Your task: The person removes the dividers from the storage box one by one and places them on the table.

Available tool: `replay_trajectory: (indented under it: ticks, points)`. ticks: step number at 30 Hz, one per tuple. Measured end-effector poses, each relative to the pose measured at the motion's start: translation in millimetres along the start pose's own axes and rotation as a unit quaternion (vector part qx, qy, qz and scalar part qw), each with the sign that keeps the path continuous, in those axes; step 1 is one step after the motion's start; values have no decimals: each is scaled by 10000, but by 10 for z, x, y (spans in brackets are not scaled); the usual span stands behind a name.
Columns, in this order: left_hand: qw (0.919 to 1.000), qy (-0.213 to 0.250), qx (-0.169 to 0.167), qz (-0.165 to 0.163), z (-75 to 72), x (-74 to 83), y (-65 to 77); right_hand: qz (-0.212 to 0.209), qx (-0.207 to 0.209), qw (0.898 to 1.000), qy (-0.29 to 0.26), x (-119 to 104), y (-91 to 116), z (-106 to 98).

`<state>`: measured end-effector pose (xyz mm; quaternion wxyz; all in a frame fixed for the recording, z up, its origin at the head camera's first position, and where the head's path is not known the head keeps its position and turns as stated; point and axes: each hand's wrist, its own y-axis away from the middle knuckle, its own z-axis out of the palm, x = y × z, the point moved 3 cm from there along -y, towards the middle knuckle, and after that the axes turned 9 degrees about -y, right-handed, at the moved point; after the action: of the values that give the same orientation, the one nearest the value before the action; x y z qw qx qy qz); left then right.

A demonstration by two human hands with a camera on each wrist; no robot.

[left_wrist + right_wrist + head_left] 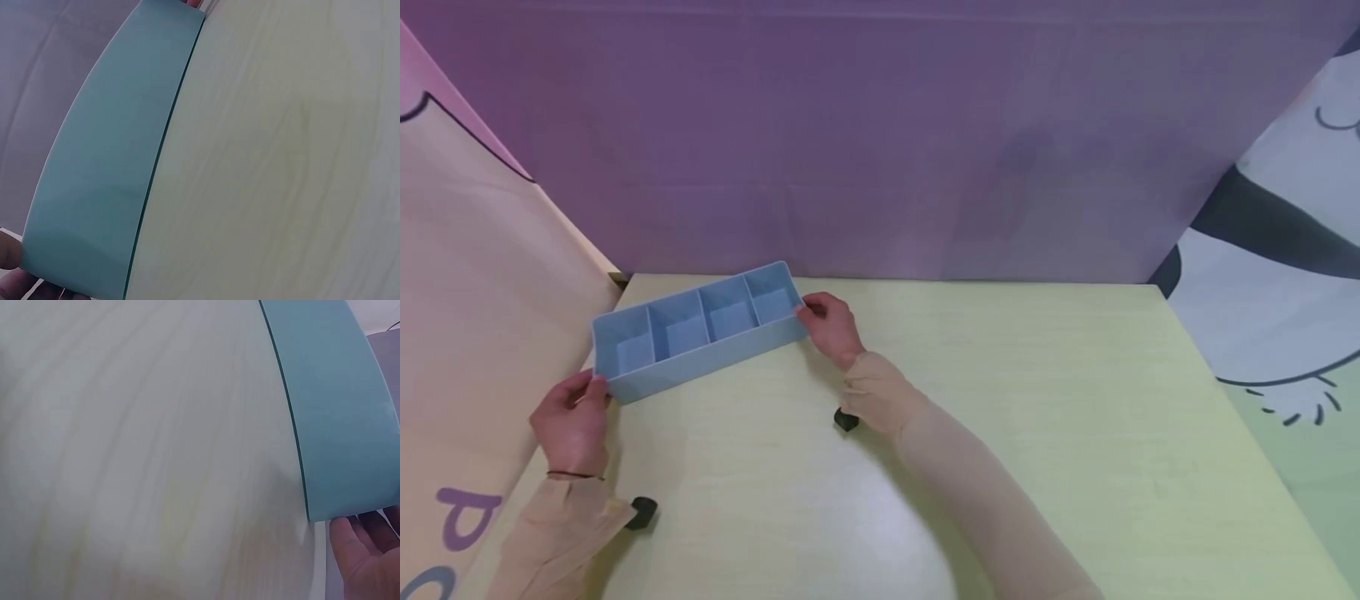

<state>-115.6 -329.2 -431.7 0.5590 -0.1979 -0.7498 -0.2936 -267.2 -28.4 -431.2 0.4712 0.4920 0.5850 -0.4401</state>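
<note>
Gripping the blue tray (706,362), left hand (572,423) and right hand (835,329) have fingers bent round its opposite ends.

Muted, even light; pale glare on near tabletop (880,508).
Soft shadows beside both sleeves (977,475); wrist views dimmer, tray (106,156) edges bowed.

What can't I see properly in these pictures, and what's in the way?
Head view: underside of the blue, rectangular, plastic tray, hidden by the tray itself.
Left wrist view: the tray's four compartments, hidden behind its front wall.
Left wrist view: most of the bare left hand, cut off by the edge.
Right wrist view: part of the bare right hand, cut off by the edge.
</note>
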Motion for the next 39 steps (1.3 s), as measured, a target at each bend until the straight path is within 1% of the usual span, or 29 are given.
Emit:
replay_trajectory:
  ticks: [7, 14, 19, 26, 32, 35, 39]
  points:
    - [9999, 169, -19, -18, 2, 14, 27, -29, 16, 10000, 35, 4, 7, -11]
    - [9997, 243, 4, 92, 25, 5, 30, 22, -29, 10000, -22, 0, 21, -51]
    - [9989, 416, -38, 201, 75, 6, 21, 65, -81, 9999, -84, 2, 24, -108]
    - [9997, 195, -123, 113, 109, 25, 35, 183, -55, 9997, -128, 25, 20, -140]
    - [9992, 287, -131, 257, 132, 22, 32, 221, -46, 9995, -227, 41, 29, -162]
    - [9994, 180, -142, 274, 139, 22, 29, 230, -39, 9994, -258, 40, 34, -170]
    - [9996, 73, -160, 208, 149, 19, 23, 242, 14, 9994, -245, 38, 44, -180]
